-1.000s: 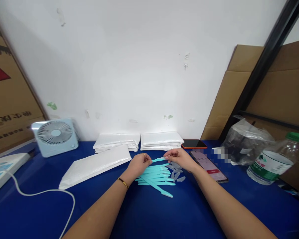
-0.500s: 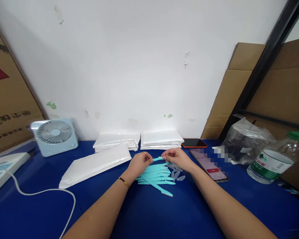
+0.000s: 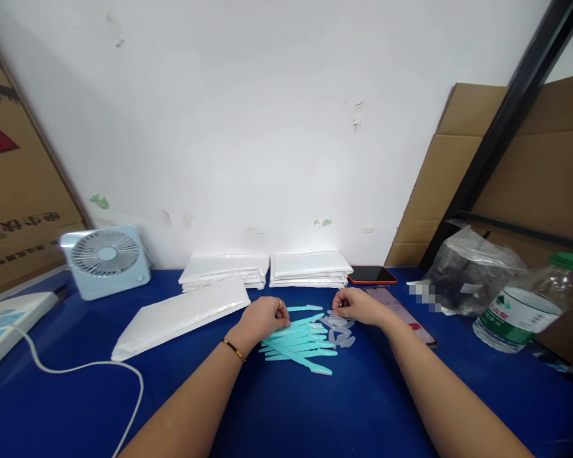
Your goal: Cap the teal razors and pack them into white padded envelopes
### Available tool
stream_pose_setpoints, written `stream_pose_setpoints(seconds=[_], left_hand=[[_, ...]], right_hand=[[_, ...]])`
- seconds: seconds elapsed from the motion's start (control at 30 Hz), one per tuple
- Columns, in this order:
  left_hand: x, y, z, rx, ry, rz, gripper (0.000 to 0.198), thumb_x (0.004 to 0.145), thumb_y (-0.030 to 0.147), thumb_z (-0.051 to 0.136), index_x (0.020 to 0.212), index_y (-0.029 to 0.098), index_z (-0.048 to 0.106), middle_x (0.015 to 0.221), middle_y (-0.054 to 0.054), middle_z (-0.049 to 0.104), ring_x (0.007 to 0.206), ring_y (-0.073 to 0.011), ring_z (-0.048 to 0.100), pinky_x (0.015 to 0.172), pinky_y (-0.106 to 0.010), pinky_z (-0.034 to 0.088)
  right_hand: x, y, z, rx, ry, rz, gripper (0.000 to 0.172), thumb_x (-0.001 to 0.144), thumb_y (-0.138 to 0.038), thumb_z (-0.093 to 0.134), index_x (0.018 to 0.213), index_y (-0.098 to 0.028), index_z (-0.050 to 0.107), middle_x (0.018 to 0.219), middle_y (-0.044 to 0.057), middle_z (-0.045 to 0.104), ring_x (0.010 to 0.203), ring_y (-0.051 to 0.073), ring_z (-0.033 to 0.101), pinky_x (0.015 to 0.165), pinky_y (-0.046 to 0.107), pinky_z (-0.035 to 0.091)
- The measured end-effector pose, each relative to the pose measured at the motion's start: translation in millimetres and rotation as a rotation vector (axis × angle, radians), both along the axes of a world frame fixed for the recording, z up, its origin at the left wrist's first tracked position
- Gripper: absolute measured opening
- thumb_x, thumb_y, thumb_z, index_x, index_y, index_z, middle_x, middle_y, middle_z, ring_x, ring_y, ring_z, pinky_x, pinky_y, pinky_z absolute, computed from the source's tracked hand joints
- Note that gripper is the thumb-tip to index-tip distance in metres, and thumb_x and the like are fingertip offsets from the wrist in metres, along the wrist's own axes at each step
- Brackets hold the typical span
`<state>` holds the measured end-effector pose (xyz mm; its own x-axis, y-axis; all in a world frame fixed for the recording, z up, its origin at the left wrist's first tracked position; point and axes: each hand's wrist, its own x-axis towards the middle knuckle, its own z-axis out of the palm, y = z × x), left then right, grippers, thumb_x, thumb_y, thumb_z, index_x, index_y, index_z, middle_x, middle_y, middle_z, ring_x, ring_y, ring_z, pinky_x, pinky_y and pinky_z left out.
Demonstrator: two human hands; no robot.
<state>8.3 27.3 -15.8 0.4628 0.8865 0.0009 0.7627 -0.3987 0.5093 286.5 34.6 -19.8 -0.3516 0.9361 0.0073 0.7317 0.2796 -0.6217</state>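
Note:
Turquoise eyebrow razors [image 3: 300, 348] lie in a loose pile on the blue table, most of them pointing left to right. My left hand [image 3: 266, 320] is closed at the handle ends on the pile's left side, its thumb and finger pinching a razor. One razor [image 3: 308, 308] rests along the far edge, blade end to the right. Beside the pile, to its right, are several small clear plastic caps [image 3: 340, 334]. My right hand [image 3: 356, 306] is over the far side of these caps, fingertips pinched together; what they hold is hidden.
White padded mailers lie stacked [image 3: 310, 267] along the wall, with a single mailer [image 3: 181, 318] at left. A phone [image 3: 401, 312] is under my right forearm's far side, another phone [image 3: 372, 275] behind it. A bottle [image 3: 525, 312] stands right; a fan [image 3: 106, 261] and white cable [image 3: 95, 364] are left.
My hands have moved apart. The right one went from the far razor to the caps; the left let go of that razor and shifted slightly left and nearer, onto the pile.

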Motion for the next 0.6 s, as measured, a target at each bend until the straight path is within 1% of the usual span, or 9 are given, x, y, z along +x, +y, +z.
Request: stream_pose_setpoints(seconds=[0.07,0.2,0.3,0.37,0.43,0.5,0.6], left_hand=[[0.1,-1.0,0.5,0.035,0.008,-0.019,0.011,0.069,0.031,0.060,0.074,0.023,0.065,0.073,0.003,0.064,0.066,-0.0114,0.057,0.052,-0.019,0.034],[3.7,-2.3,0.6,0.183,0.048,-0.093,0.013,0.070,0.036,0.063,0.075,0.025,0.066,0.078,0.003,0.063,0.070,-0.0121,0.056,0.056,-0.020,0.035],[7.2,-2.8,0.6,0.272,0.126,-0.110,0.009,0.074,0.030,0.059,0.076,0.026,0.066,0.078,0.003,0.064,0.072,-0.0128,0.057,0.060,-0.021,0.036],[8.5,-2.8,0.7,0.328,0.167,-0.097,0.011,0.077,0.027,0.055,0.079,0.025,0.067,0.081,0.001,0.065,0.075,-0.0139,0.058,0.062,-0.022,0.036],[8.8,-2.5,0.6,0.348,0.179,-0.097,0.013,0.077,0.030,0.056,0.083,0.025,0.067,0.086,0.000,0.065,0.079,-0.0150,0.058,0.064,-0.023,0.037],[8.8,-1.7,0.0,0.341,0.184,-0.098,0.013,0.076,0.033,0.057,0.082,0.025,0.067,0.085,0.001,0.065,0.078,-0.0151,0.058,0.063,-0.023,0.037],[9.1,-0.9,-1.1,0.360,0.220,-0.072,0.013,0.077,0.026,0.054,0.075,0.024,0.066,0.078,0.001,0.065,0.073,-0.0146,0.058,0.061,-0.023,0.037]], right_hand=[[-0.6,0.2,-1.0,-0.003,0.010,0.014,0.012,0.068,-0.024,0.057,0.074,-0.016,0.063,0.066,0.001,0.062,0.058,0.012,0.053,0.049,0.019,0.038],[-0.6,1.0,-1.8,0.009,0.020,-0.013,0.016,0.067,-0.026,0.060,0.080,-0.016,0.064,0.068,0.001,0.063,0.061,0.013,0.056,0.051,0.020,0.040],[-1.9,0.2,0.0,0.029,-0.011,-0.017,0.014,0.067,-0.025,0.061,0.077,-0.016,0.066,0.067,0.002,0.064,0.060,0.013,0.056,0.051,0.020,0.039],[-3.2,-0.5,1.3,0.068,-0.027,-0.010,0.012,0.069,-0.025,0.059,0.075,-0.017,0.066,0.065,0.001,0.064,0.059,0.013,0.055,0.051,0.020,0.039],[-4.4,-1.0,1.8,0.115,-0.033,-0.004,0.012,0.071,-0.024,0.057,0.075,-0.018,0.067,0.066,0.001,0.064,0.059,0.012,0.055,0.051,0.020,0.039],[-5.4,-0.9,1.7,0.146,-0.034,0.005,0.013,0.072,-0.021,0.055,0.076,-0.019,0.068,0.067,0.001,0.065,0.060,0.012,0.056,0.053,0.020,0.039],[-6.7,-0.1,0.7,0.175,-0.035,0.026,0.015,0.072,-0.019,0.054,0.076,-0.019,0.069,0.070,0.001,0.066,0.062,0.013,0.057,0.056,0.021,0.040]])
